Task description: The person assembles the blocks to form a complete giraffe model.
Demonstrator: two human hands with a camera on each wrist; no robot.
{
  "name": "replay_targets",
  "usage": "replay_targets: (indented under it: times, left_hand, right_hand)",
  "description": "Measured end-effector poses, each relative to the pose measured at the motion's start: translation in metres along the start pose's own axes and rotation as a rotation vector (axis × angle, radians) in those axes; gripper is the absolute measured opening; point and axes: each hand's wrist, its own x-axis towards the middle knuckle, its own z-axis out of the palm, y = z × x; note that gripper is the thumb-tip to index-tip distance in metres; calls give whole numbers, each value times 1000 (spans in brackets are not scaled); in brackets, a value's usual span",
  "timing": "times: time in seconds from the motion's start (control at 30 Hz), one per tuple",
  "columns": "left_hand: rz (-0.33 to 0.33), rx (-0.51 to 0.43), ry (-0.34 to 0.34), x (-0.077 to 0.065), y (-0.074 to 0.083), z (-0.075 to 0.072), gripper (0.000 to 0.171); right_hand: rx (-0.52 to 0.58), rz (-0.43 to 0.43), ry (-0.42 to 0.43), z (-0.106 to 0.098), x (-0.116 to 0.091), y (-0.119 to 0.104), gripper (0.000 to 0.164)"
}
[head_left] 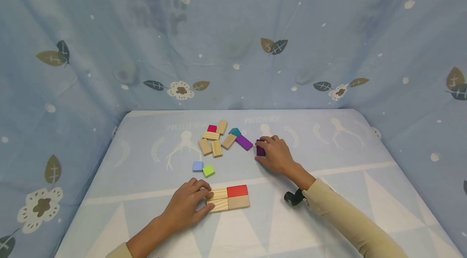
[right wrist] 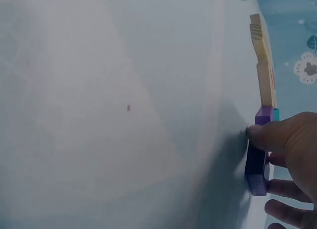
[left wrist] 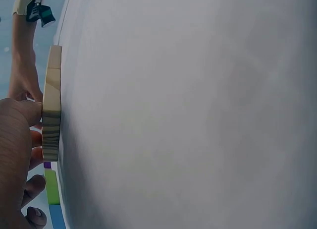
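Observation:
Four flat blocks lie together as a rectangle in the head view: a red block (head_left: pixel 237 190), a plain wooden block (head_left: pixel 238 202) and two striped wooden blocks (head_left: pixel 219 205). My left hand (head_left: pixel 187 203) holds the striped pair at its left end, thumb at the near corner and fingers bent along the end. In the left wrist view the thumb meets the edge of the wooden blocks (left wrist: pixel 51 102). My right hand (head_left: pixel 277 154) pinches a dark purple block (right wrist: pixel 256 164) between thumb and fingers, beside a brighter purple block (head_left: pixel 244 142).
Beyond the left hand lie a blue block (head_left: pixel 198 166) and a green block (head_left: pixel 208 170). Farther back sits a loose group of wooden blocks (head_left: pixel 217 148), a crimson block (head_left: pixel 212 128) and a teal block (head_left: pixel 235 132). Patterned blue cloth (head_left: pixel 233 39) walls the table's back and sides.

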Motion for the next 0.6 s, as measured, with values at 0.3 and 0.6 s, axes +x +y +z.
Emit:
replay_targets:
  times: [0.3, 0.6]
  left_hand:
    - [-17, -5, -13, 0, 0, 0, 19]
    - [-28, 3, -22, 0, 2, -1, 20]
  right_hand:
    - [15, -15, -29, -4, 0, 4, 43]
    - [58, -49, -55, -8, -11, -4, 45]
